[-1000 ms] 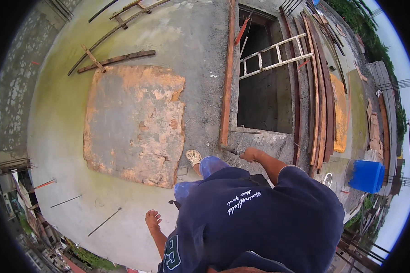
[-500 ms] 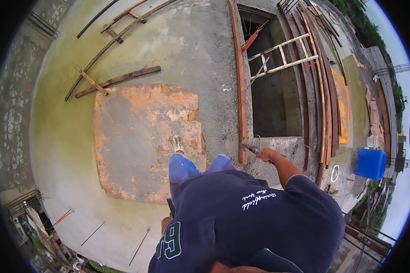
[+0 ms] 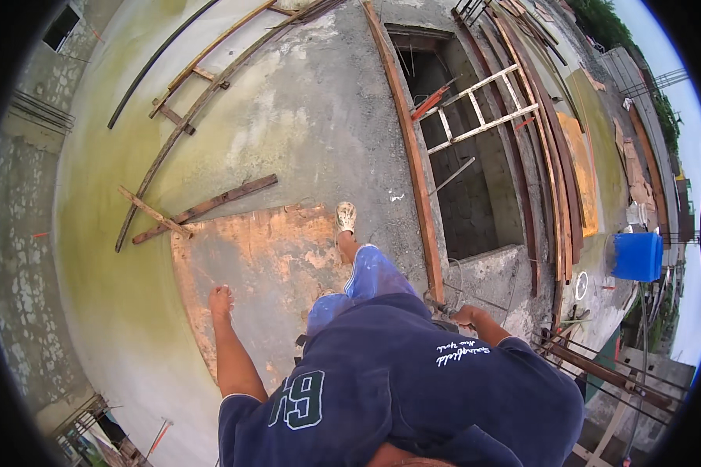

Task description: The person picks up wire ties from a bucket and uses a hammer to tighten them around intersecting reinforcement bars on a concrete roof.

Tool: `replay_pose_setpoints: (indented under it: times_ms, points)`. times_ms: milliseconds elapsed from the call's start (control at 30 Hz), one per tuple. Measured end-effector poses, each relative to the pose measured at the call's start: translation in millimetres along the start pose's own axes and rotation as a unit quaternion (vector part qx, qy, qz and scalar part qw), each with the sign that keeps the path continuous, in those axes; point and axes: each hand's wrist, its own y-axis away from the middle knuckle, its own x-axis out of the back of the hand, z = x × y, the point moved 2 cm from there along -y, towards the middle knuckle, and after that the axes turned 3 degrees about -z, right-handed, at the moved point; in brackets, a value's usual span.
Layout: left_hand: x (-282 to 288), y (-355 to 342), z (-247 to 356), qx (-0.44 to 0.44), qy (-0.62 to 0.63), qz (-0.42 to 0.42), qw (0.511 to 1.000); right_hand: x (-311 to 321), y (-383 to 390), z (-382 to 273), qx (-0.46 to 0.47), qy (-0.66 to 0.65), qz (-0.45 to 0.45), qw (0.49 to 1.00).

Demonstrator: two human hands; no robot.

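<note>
My right hand (image 3: 467, 314) is closed round the grip of a short dark hand tool (image 3: 438, 305), held low at my right side by the near end of a long reddish timber (image 3: 406, 148). Its exact kind is hard to make out at this size. Out over the worn orange-and-grey plywood sheet (image 3: 276, 241) on the floor, my left hand (image 3: 221, 299) hangs at the end of a stretched arm. Its fingers are curled, with nothing visible in them. One foot in a pale clog (image 3: 345, 218) stands at the sheet's far right edge.
Right of the timber gapes a deep rectangular floor opening (image 3: 475, 194), with a white ladder (image 3: 481, 109) lying across it. Long planks (image 3: 549, 171) run along its right side. A blue container (image 3: 637, 257) stands farther right. Loose wood (image 3: 202, 208) lies ahead on the left.
I have stepped forward, one clog now ahead of me. My left arm has swung out to the left into view. My right hand has drawn closer to my body with the tool.
</note>
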Motion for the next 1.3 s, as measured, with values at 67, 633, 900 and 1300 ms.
replay_pose_setpoints:
  times_ms: [67, 633, 900, 1300]
  points:
    - [-55, -27, 60, -0.012, -0.03, -0.032, 0.999, 22, -9, -30, 0.011, -0.008, 0.0, 1.0]
    - [-391, -176, 544, -0.062, -0.07, -0.369, 0.925, 405, 82, -435, 0.324, -0.253, 0.273, 0.87]
    - [-467, -312, 756, -0.082, -0.029, -0.446, 0.891, 566, 161, -649, 0.414, -0.526, 0.133, 0.731]
    - [-513, -494, 1075, -0.085, -0.05, -0.433, 0.896, 839, 256, -895, 0.505, -0.599, 0.186, 0.594]
